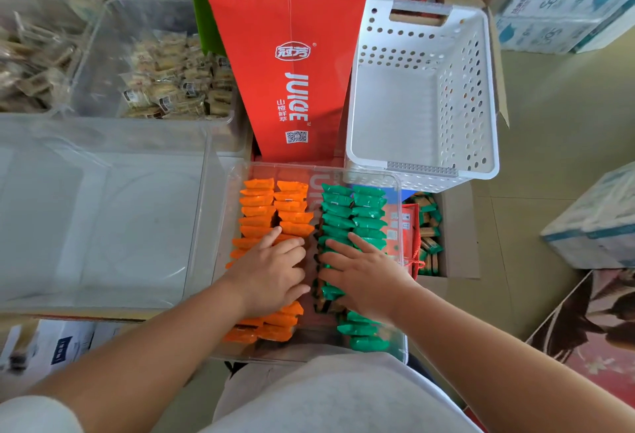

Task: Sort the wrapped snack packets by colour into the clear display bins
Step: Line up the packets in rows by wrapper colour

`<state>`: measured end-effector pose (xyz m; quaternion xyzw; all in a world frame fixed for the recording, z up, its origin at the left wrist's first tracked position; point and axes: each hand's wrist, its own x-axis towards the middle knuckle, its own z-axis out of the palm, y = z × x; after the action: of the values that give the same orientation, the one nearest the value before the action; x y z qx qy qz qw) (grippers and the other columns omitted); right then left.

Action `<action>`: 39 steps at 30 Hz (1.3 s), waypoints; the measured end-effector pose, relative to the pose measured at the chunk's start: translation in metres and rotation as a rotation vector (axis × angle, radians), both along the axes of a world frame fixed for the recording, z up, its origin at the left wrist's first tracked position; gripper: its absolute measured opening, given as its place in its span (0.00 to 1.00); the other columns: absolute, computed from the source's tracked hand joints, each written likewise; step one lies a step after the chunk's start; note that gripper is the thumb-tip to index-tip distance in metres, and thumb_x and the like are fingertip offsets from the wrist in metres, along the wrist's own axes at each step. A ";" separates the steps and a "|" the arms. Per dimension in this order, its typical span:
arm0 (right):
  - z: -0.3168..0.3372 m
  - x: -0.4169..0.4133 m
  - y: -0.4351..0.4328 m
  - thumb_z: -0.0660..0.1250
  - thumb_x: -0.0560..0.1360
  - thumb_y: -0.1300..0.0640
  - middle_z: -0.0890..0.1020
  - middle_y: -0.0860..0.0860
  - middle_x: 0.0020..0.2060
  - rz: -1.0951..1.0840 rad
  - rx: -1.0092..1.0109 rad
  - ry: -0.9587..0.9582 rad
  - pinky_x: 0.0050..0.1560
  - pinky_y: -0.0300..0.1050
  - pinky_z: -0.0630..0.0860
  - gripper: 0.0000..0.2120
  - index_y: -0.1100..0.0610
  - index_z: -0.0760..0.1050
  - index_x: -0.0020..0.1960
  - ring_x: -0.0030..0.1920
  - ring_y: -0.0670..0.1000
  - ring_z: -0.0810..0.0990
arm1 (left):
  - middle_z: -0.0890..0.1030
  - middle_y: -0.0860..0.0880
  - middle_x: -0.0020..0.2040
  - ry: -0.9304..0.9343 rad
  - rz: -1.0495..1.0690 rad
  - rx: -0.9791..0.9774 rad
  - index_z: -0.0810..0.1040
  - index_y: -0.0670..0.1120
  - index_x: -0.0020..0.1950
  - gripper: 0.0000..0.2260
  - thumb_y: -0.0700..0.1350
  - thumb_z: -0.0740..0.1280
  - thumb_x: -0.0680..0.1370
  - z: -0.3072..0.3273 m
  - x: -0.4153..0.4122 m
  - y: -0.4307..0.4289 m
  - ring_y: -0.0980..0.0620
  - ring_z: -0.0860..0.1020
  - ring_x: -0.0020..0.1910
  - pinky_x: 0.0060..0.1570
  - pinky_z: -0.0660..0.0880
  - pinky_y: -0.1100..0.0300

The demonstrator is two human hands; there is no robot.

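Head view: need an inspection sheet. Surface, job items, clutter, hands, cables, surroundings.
Surface: clear bin, a red carton showing beneath it; no table seen.
Job's things: orange packets in two rows left, green packets in two rows right, same bin.
Clutter: empty white basket; second clear bin, empty; cardboard box holding more packets.
Hands: left hand rests on orange rows, right hand on green rows; neither grips.
Cables: nothing seen.
Surroundings: juice carton upright behind the bin, snack bin of beige packets, tiled floor.
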<state>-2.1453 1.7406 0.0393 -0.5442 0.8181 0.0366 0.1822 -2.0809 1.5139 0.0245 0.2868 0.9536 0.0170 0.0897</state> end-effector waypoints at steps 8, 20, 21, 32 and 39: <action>0.004 -0.008 0.000 0.66 0.78 0.45 0.66 0.49 0.75 0.022 0.022 -0.048 0.78 0.63 0.42 0.25 0.47 0.68 0.73 0.80 0.56 0.54 | 0.75 0.44 0.71 -0.065 -0.087 -0.054 0.84 0.50 0.48 0.22 0.61 0.55 0.81 0.009 -0.038 -0.001 0.43 0.64 0.76 0.77 0.50 0.38; 0.009 -0.017 -0.018 0.71 0.75 0.47 0.69 0.53 0.70 0.059 0.055 -0.074 0.78 0.54 0.42 0.26 0.52 0.71 0.70 0.78 0.56 0.57 | 0.73 0.45 0.59 -0.213 -0.113 -0.317 0.78 0.46 0.61 0.45 0.80 0.48 0.68 0.024 -0.057 0.006 0.43 0.66 0.66 0.74 0.46 0.32; 0.009 -0.017 -0.018 0.71 0.74 0.47 0.69 0.53 0.70 0.053 0.046 -0.081 0.78 0.53 0.42 0.25 0.52 0.72 0.69 0.78 0.56 0.58 | 0.72 0.45 0.60 -0.210 -0.104 -0.326 0.77 0.46 0.63 0.43 0.79 0.51 0.69 0.024 -0.054 0.009 0.43 0.65 0.67 0.73 0.46 0.31; 0.009 -0.013 -0.011 0.69 0.76 0.45 0.59 0.50 0.79 0.009 0.071 -0.095 0.78 0.55 0.42 0.27 0.48 0.67 0.73 0.81 0.54 0.49 | 0.66 0.45 0.75 -0.344 -0.029 -0.213 0.80 0.59 0.62 0.16 0.55 0.57 0.81 0.017 -0.026 0.009 0.37 0.45 0.79 0.67 0.31 0.27; 0.010 -0.013 -0.012 0.68 0.77 0.45 0.59 0.48 0.79 -0.004 0.129 -0.113 0.79 0.59 0.41 0.27 0.46 0.65 0.73 0.81 0.53 0.47 | 0.69 0.47 0.71 -0.340 0.051 -0.239 0.82 0.54 0.59 0.30 0.72 0.56 0.72 0.020 -0.011 0.016 0.41 0.42 0.80 0.68 0.34 0.25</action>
<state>-2.1581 1.7288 0.0489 -0.5307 0.8037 0.0582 0.2629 -2.0921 1.5297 0.0443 0.2429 0.9269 -0.0459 0.2824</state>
